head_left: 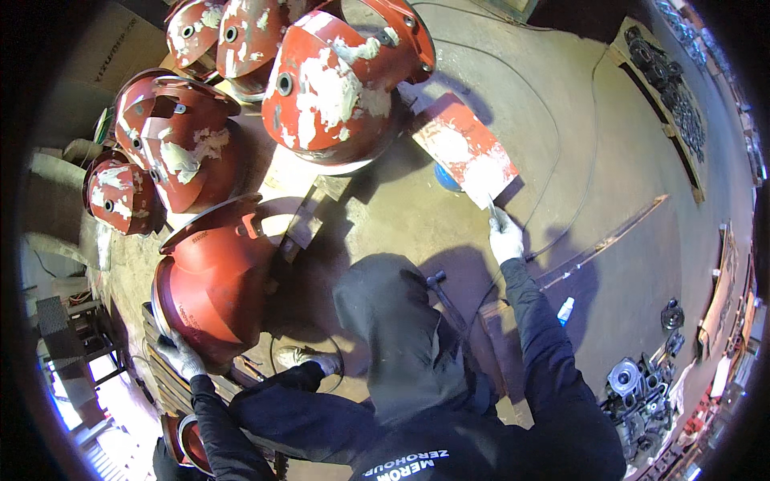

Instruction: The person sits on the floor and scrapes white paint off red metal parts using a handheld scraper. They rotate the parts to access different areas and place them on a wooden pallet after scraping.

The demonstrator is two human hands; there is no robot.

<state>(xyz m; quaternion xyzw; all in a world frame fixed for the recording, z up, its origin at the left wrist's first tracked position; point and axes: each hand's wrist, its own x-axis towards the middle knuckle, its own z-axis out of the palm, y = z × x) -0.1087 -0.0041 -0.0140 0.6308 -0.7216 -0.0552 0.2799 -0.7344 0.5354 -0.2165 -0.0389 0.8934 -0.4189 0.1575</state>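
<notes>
My gloved right hand (505, 235) is closed on a putty knife (487, 201), most of whose handle is hidden in the fingers. Its pale blade touches the near corner of a red board (451, 143) smeared with white filler. On the left, my gloved left hand (183, 355) grips the lower rim of a large red metal housing (220, 280). This housing shows bare red paint with no white patches. Beyond it stands a bigger red housing (329, 92) with broad patches of white filler and a round port on its side.
Several more patched red housings (188, 152) crowd the far left. A blue round object (446, 178) shows under the board. Cables (553, 132) trail over the floor at right, near a long wooden strip (618, 234). Dark metal parts lie on a pallet (694, 164) and in a heap (642, 393).
</notes>
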